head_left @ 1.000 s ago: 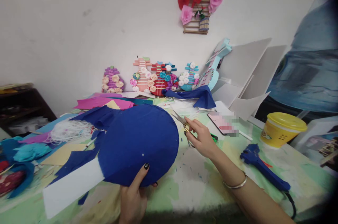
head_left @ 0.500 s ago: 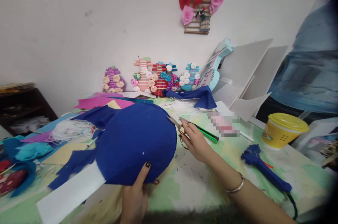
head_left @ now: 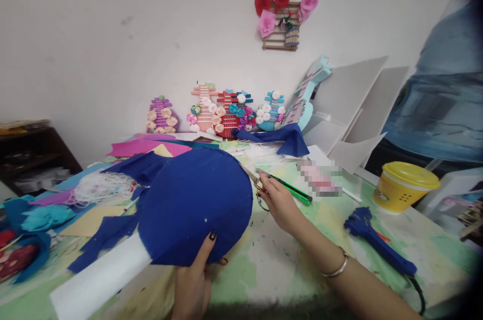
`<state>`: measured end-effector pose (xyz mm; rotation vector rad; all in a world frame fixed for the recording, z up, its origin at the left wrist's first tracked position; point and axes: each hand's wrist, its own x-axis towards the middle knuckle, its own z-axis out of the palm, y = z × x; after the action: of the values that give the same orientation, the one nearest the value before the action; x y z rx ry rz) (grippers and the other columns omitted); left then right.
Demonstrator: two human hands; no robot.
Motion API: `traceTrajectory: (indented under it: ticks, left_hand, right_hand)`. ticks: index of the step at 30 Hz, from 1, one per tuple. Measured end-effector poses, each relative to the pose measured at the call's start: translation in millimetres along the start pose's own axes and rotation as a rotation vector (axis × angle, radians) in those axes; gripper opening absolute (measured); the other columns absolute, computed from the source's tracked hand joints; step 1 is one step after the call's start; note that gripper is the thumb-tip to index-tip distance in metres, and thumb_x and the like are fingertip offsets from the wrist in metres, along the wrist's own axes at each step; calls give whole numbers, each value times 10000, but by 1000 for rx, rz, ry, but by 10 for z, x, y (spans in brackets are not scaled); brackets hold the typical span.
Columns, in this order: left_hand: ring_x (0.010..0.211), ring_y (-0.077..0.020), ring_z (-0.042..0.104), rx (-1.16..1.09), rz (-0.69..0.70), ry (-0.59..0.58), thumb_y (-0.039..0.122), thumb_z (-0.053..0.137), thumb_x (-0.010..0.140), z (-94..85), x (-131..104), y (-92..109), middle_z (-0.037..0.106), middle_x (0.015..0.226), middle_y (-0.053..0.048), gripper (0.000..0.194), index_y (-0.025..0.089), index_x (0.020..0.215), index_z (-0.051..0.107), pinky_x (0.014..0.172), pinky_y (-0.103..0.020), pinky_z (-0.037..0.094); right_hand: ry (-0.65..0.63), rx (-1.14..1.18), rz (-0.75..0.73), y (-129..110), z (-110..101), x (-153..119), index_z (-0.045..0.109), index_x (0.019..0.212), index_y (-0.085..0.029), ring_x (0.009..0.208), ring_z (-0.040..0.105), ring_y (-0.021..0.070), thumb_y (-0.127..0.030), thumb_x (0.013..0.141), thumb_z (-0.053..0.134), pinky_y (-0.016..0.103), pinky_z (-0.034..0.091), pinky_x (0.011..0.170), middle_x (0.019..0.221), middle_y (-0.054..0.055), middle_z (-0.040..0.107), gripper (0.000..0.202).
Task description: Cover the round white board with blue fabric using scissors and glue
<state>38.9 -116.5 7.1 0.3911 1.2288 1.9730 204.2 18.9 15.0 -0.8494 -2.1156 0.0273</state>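
A rounded board covered in dark blue paper (head_left: 192, 199), with a bare white neck (head_left: 101, 277) sticking out at lower left, is tilted up in front of me. My left hand (head_left: 196, 274) grips its lower edge, thumb on the blue face and the other fingers mostly hidden behind. In my right hand (head_left: 277, 202) is a pair of scissors (head_left: 252, 175), fingers in the gold-coloured handles. The blades lie against the board's upper right edge; how far apart they are is hard to see. Just behind the right hand a green utility knife (head_left: 298, 193) rests on the table.
A blue glue gun (head_left: 379, 239) and a yellow lidded tub (head_left: 403, 186) stand at the right. Blue paper scraps (head_left: 109, 237) and tangled white string (head_left: 101, 186) lie on the left. Flower-trimmed miniature instruments (head_left: 228, 113) line the wall, beside leaning white boards (head_left: 354, 103).
The scissors' blades look more closed and sit tight against the board's edge, where they were parted before. Both hands and the board have hardly moved.
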Motion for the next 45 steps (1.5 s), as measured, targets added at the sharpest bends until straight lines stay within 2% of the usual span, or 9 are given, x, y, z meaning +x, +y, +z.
traceTrajectory:
  ticks: [4,7,12,18,25,30,33,41,45]
  left_hand:
    - [679,-152,583,-5,7,-12,181,814,534,1,8,-2,628,1095,-78,536,157,1040,636,371,-212,465]
    - [623,-137,568,8,-18,-15,172,812,537,-20,20,-6,630,1080,-75,517,149,1021,634,379,-238,486]
    - [649,-152,590,3,-52,-10,141,813,532,-42,18,-24,640,1024,-70,493,139,987,625,387,-236,480]
    - [594,-146,585,-5,1,15,135,790,537,-16,-7,-50,657,944,-59,436,143,935,611,376,-236,468]
    - [569,-152,588,13,-36,-6,169,800,518,0,-29,-22,651,881,-44,436,139,903,598,377,-249,484]
    - [517,-138,569,-9,-51,-12,152,807,513,-13,-28,-12,658,854,-39,425,127,885,604,364,-258,481]
    - [541,-147,578,-11,-87,-58,161,834,496,-47,-5,-11,657,852,-39,435,121,862,602,387,-270,502]
    - [549,-147,588,-14,-101,-77,119,829,485,-66,-2,-13,675,847,-45,466,110,904,626,389,-254,494]
    - [625,-160,609,-32,-91,-88,118,828,499,-70,-5,-24,672,939,-61,547,118,1003,618,400,-233,491]
  right_hand:
    - [44,65,54,-23,-50,8,479,1265,-188,791,594,205,-210,905,427,350,515,719,903,99,620,365]
    - [78,116,120,-49,-118,17,562,1104,-187,666,582,176,-222,850,507,316,500,657,773,47,620,263]
    - [92,228,114,-98,-192,24,576,951,-200,593,558,132,-198,810,529,249,468,592,707,7,612,148]
    - [39,146,77,-132,-223,54,547,1005,-203,624,550,138,-199,828,497,253,448,607,761,18,622,184]
    - [98,135,76,-99,-215,60,510,1109,-198,765,625,174,-212,830,502,277,475,700,909,58,658,279]
    - [78,117,123,-47,-247,51,491,1152,-208,780,657,182,-257,870,488,269,482,691,945,52,674,286]
    - [70,111,113,-24,-275,53,496,1168,-207,886,654,196,-258,876,483,280,484,756,1005,63,673,296]
    - [84,65,57,48,-242,38,528,1154,-216,1098,585,225,-225,855,496,365,447,934,1126,76,651,301]
    - [102,37,67,90,-208,21,542,1190,-186,1075,606,240,-247,858,496,379,474,914,1137,110,658,340]
